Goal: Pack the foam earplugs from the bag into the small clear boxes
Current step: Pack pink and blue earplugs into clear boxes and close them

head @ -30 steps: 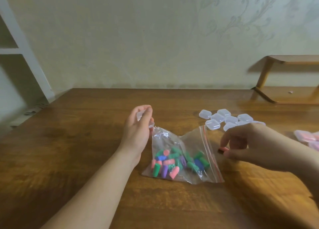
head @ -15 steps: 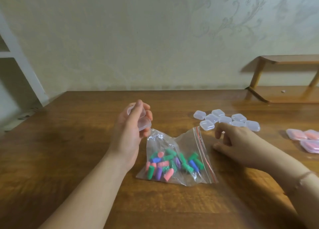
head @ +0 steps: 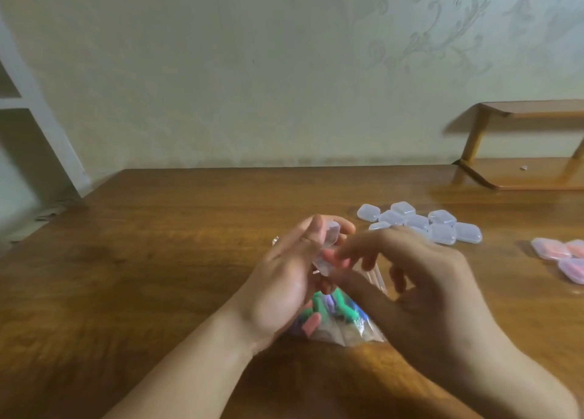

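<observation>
Head view: left hand (head: 284, 279) grips an open clear box (head: 328, 244) above the bag (head: 341, 320); right hand (head: 420, 279) pinches a pink earplug (head: 339, 259) at the box mouth. Remaining earplugs sit in the bag on the table (head: 158, 260). Empty boxes (head: 439, 225) lie beyond, filled ones (head: 559, 254) far right.

Risks — foam springs back and pops out before the lid closes; the light box twists in the grip under an off-centre push; a dropped plug rolls off — blur hides exact seating.
</observation>
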